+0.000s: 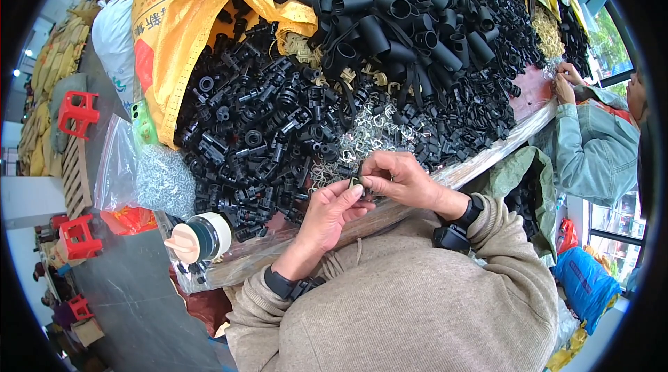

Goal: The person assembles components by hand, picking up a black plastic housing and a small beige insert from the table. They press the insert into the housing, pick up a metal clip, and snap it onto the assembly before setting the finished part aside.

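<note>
Black plastic is what both hands meet over: the left hand pinches a small black part from below, and the right hand closes its fingertips on the same piece from above, right at the near edge of the table. Whether a metal clip is already seated on it, I can't tell; the piece is too small. Just beyond the hands lies a scatter of silvery metal clips, and around them a deep heap of black fittings, so by the look of it most of the pile waits unhandled. A pale-lidded jar sits to the left. Farther back, black tubes spill from yellow sacks. At the far right, another person's hands work the same table.
</note>
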`<action>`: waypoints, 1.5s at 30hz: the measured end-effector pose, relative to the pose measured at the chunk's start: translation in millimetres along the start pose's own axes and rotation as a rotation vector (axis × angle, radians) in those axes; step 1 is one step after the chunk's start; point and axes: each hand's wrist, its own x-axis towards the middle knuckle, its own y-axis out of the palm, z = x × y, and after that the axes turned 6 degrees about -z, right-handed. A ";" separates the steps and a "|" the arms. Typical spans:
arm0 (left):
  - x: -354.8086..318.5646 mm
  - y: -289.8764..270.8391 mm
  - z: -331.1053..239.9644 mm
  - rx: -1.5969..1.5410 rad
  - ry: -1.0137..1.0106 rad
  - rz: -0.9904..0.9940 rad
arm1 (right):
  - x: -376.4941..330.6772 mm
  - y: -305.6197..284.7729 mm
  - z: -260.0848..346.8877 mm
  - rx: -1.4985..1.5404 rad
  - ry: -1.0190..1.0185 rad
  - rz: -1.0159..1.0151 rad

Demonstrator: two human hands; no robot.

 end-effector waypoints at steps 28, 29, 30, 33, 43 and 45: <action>-2.9 -0.1 1.4 0.050 0.177 0.024 | 5.5 -110.3 -27.2 -0.042 0.155 -0.559; -1.3 -0.7 2.0 0.045 0.179 0.027 | 4.7 -111.1 -27.0 0.042 0.144 -0.543; -0.8 -2.8 3.2 0.039 0.183 0.023 | 4.7 -109.9 -27.5 0.128 0.133 -0.522; -0.7 -6.6 4.5 0.017 0.190 0.034 | 5.6 -100.8 -24.0 0.419 0.137 -0.501; -3.3 -5.0 1.9 0.059 0.195 0.082 | -4.0 -85.9 -22.0 -0.245 -0.080 -0.254; -3.2 -4.5 1.8 0.065 0.188 0.080 | -5.0 -74.0 -10.7 -0.299 -0.106 -0.191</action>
